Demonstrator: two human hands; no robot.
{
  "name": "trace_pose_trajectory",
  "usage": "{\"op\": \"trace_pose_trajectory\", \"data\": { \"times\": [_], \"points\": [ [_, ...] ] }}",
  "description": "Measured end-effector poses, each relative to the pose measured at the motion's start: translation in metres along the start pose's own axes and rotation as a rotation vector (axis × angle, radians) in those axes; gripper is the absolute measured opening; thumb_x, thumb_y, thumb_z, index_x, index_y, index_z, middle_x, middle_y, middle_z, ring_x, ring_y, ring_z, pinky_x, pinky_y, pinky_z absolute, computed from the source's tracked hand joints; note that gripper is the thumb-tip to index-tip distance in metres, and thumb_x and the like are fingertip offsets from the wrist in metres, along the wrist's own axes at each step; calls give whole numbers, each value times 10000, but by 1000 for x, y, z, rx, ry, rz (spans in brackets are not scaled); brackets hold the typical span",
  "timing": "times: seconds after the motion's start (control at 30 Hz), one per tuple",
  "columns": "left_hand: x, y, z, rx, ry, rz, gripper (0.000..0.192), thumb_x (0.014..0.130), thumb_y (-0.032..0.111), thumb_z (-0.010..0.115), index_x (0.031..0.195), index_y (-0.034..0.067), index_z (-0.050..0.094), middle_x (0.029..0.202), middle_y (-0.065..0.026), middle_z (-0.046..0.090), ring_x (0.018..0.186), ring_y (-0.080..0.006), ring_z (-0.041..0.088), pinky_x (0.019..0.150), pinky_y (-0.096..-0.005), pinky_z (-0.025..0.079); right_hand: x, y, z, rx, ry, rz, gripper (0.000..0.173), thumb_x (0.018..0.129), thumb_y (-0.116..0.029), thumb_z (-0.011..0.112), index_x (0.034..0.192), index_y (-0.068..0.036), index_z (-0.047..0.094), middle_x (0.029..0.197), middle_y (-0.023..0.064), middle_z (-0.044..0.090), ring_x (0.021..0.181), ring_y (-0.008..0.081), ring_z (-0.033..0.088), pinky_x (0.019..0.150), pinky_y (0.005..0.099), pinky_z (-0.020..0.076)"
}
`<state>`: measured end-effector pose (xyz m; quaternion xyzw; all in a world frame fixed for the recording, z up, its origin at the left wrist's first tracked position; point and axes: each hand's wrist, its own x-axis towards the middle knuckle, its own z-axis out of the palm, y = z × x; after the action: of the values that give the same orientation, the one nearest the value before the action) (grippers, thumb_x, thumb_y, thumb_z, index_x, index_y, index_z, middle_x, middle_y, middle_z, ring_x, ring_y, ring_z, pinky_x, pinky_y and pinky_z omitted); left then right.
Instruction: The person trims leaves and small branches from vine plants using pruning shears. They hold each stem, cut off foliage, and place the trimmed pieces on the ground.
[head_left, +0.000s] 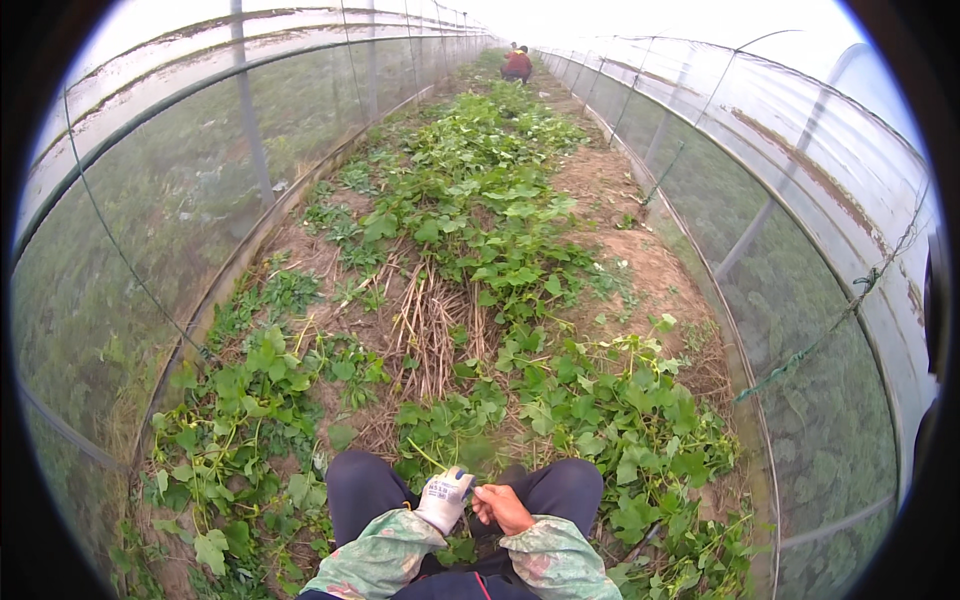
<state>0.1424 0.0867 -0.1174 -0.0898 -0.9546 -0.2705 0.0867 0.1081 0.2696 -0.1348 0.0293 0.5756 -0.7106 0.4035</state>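
In a white work glove with blue fingertips, my left hand (445, 496) is closed on a thin green stem (424, 453), which sticks out up and to the left. My right hand (504, 508), bare, has thumb and forefinger brought together right beside the glove's fingertips. Whether anything is pinched there is too small to make out. A blurred green leaf (477, 450) shows just beyond both hands. Both hands are between my bent knees, low over leafy vines (450, 420). Patterned oversleeves (390, 551) cover my forearms.
Vines sprawl at left (247, 420) and right (637, 427). Dry stalks (427, 330) lie ahead. Mesh and film walls (165, 202) line both sides, with a green cord (802, 356) tied at right. A person in red (517, 64) crouches far down the row.
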Motion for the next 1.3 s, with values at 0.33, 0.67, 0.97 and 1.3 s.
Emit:
{"op": "trace_pose_trajectory", "data": {
  "times": [0.33, 0.67, 0.97, 1.3],
  "points": [
    [2, -5, 5, 267, 53, -64, 497, 862, 220, 722, 1353, 199, 650, 1462, -163, 583, 1197, -363, 601, 967, -496, 506, -7, -6, 6, 363, -152, -15, 315, 1090, -269, 557, 854, -63, 596, 789, 30, 616, 601, 104, 538, 554, 267, 439],
    [0, -13, 18, 125, -24, -79, 450, 881, 187, 694, 1328, 147, 663, 1359, -168, 647, 1277, -375, 595, 1077, -504, 449, -11, -6, 18, 246, -67, -87, 315, 1071, -268, 600, 817, -82, 588, 737, -5, 610, 535, 70, 526, 491, 229, 410],
    [-7, -16, 29, -273, -23, -314, 259, 918, 152, 694, 1164, 77, 723, 1090, -182, 737, 996, -399, 709, 858, -459, 558, 2, 8, 10, -366, 171, -302, 335, 1034, -326, 642, 875, -33, 677, 725, 2, 635, 523, 74, 574, 504, 259, 461],
    [-17, -5, 29, -133, -245, -127, 236, 919, 188, 694, 1131, 89, 663, 1041, -165, 702, 934, -422, 685, 799, -508, 538, -8, -7, 17, -389, 439, -807, 142, 994, -119, 670, 966, 21, 669, 785, 108, 657, 592, 162, 649, 577, 337, 513]
  ]
}}
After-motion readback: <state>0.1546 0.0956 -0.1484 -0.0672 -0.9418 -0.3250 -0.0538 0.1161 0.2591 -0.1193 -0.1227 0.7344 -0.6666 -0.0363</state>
